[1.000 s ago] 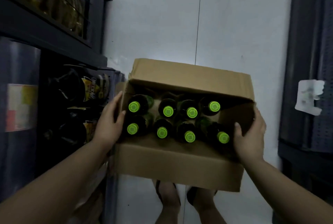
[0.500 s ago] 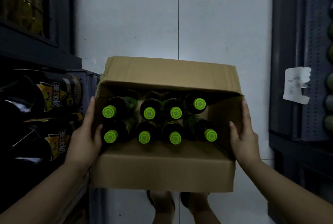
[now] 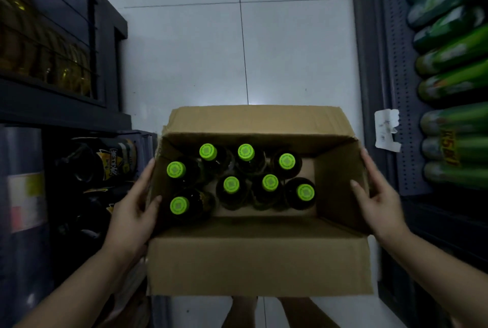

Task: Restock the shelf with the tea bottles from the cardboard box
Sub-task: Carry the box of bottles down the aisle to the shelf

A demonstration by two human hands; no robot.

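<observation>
Between the shelves, the box has swung level and the bottles have slid left; left hand and right hand grip its sides, unloading not yet begun.

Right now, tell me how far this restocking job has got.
Done: nothing visibly shelved yet; eight dark tea bottles with bright green caps stand in the open brown cardboard box, with bare floor on its right side. In hand: the left hand and right hand grip the box's two side walls, holding it between the dark shelving units. Left: taking out and shelving all eight bottles.
</observation>
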